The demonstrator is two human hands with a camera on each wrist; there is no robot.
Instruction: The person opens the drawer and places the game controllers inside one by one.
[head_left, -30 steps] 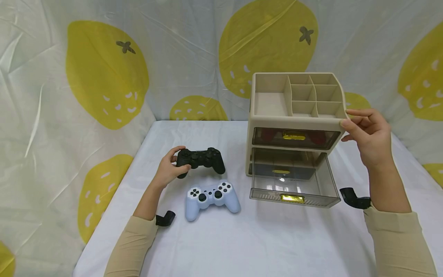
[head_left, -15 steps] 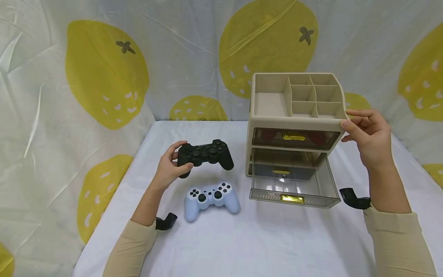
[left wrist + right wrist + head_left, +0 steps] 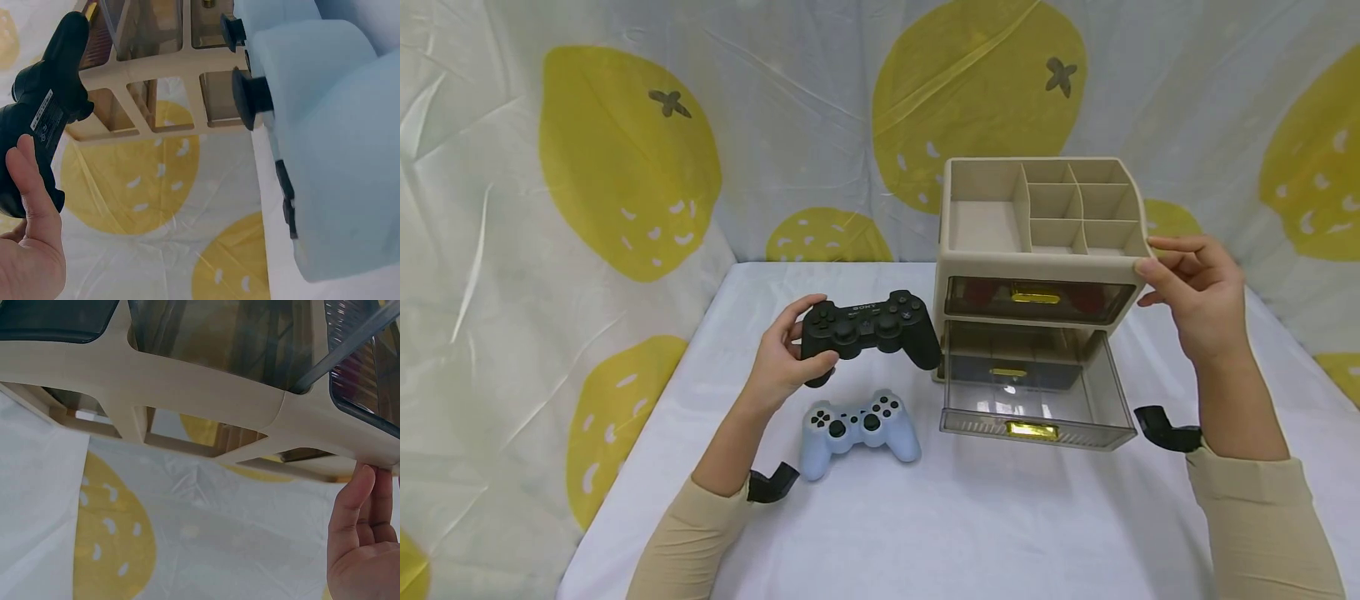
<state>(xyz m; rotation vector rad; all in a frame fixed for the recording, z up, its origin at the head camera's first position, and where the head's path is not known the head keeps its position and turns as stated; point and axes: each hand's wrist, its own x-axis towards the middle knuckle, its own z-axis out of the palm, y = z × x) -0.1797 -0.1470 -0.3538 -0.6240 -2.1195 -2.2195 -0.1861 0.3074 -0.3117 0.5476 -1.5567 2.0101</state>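
Observation:
In the head view my left hand point(image 3: 778, 362) grips a black game controller point(image 3: 871, 327) by one end, thumb on its face and fingers behind. It hangs above the table, its far grip overlapping the edge of a beige drawer organizer point(image 3: 1045, 265). A light blue controller point(image 3: 859, 433) lies on the table just below, and looms large in the left wrist view. My right hand point(image 3: 1206, 296) pinches the organizer's upper right front corner. The organizer's clear middle drawer point(image 3: 973, 421) with a gold handle is pulled out; no contents show in it.
The top drawer point(image 3: 985, 296) is closed and has dark red shapes behind its smoky front. Several top compartments point(image 3: 988, 225) hold nothing visible. A white cloth point(image 3: 865, 542) covers the table, with a lemon-print curtain point(image 3: 820, 125) behind.
My left hand has lifted the black controller off the table and carried it right and toward the camera, near the organizer. My right hand keeps its hold; the blue controller and drawer stay put.

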